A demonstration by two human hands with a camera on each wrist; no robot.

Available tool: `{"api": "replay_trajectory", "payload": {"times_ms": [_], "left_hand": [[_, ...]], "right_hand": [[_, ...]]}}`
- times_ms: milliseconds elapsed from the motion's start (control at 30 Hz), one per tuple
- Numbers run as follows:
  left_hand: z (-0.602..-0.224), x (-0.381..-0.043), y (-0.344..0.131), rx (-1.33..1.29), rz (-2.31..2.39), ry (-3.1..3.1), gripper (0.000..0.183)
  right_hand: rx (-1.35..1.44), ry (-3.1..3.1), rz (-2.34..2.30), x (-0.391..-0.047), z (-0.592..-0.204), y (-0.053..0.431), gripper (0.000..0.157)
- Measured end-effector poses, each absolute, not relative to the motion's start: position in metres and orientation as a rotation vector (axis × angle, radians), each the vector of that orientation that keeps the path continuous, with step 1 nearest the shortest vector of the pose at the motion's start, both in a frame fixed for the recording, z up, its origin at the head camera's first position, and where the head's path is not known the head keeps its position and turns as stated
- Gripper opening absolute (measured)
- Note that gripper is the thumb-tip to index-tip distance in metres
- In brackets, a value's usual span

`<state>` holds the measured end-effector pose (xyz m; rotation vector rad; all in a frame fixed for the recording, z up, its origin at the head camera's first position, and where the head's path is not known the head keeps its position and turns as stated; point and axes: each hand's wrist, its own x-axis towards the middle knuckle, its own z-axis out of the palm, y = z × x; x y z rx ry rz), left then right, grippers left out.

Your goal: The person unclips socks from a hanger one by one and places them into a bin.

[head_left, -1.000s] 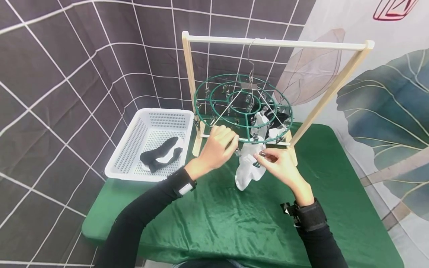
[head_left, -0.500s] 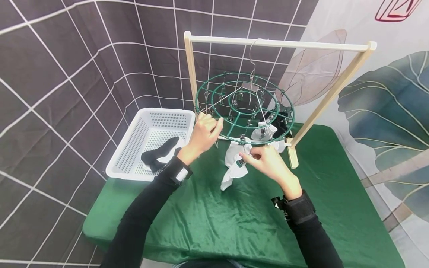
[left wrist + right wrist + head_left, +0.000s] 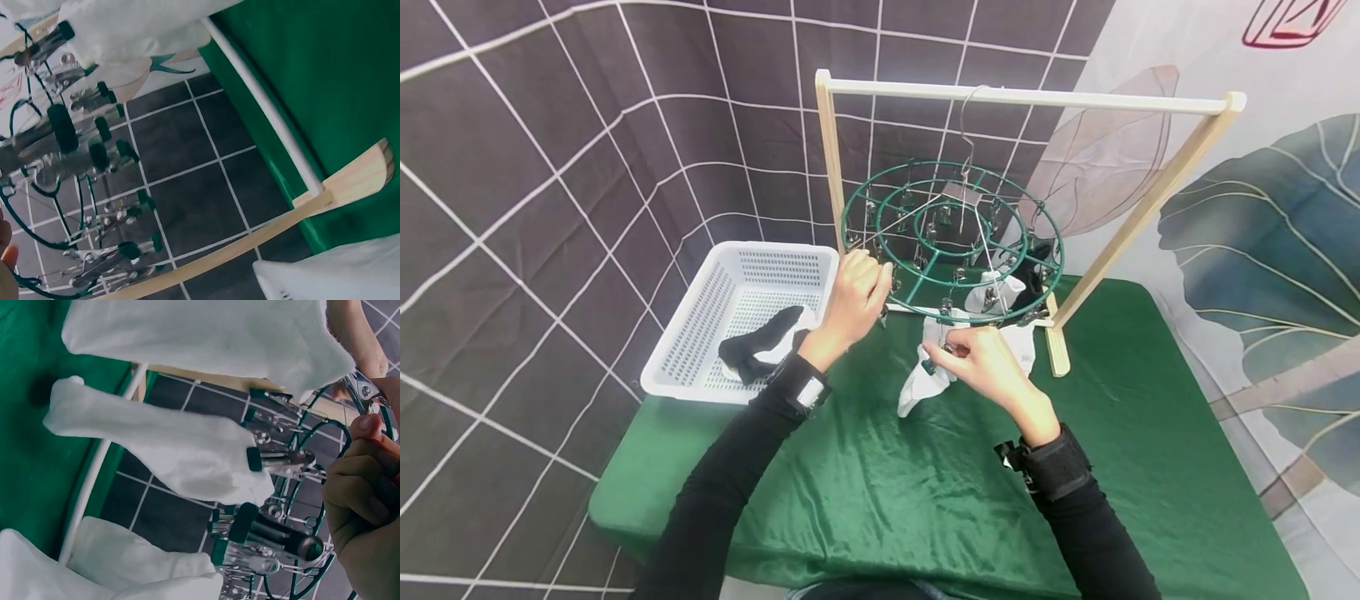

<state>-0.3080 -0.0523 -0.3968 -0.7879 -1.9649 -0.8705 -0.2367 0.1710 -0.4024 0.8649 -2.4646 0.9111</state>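
Observation:
A green round clip hanger (image 3: 922, 279) hangs by its hook from a wooden rack. My left hand (image 3: 852, 296) grips its rim at the left front, fingers curled. At the front, my right hand (image 3: 988, 362) pinches a metal clip (image 3: 365, 390) with thumb and forefinger. Just behind that hand hangs a white sock (image 3: 922, 390). In the right wrist view, one white sock (image 3: 200, 340) reaches to the pinched clip; another white sock (image 3: 156, 440) hangs from a neighbouring clip. Whether the pinched clip bites the cloth, I cannot tell.
The wooden rack (image 3: 1030, 97) stands over a green-covered table (image 3: 880, 500). At left, a white basket (image 3: 681, 333) holds a dark-and-white sock (image 3: 760, 342). Further white and black socks hang at the hanger's right back. Several loose clips (image 3: 94, 150) dangle round the rings.
The hanger has turned, its front clips and white sock shifting left. My left hand has moved left along with the rim. My right hand has moved left, still pinching a clip.

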Motion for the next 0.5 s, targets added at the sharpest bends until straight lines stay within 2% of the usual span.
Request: {"api": "replay_trajectory", "payload": {"times_ms": [200, 400, 500], "left_hand": [[-0.415, -0.291, -0.05, -0.664, -1.014, -1.895, 0.022], [-0.428, -0.272, -0.046, -0.408, -1.236, -1.848, 0.04], [-0.439, -0.26, -0.043, -0.237, -1.392, -1.85, 0.042]], "right_hand": [[0.866, -2.443, 0.877, -0.236, -0.403, 0.169, 0.053], [0.851, -2.436, 0.852, -0.237, -0.405, 0.169, 0.053], [0.847, -2.435, 0.842, -0.239, -0.407, 0.17, 0.053]]}}
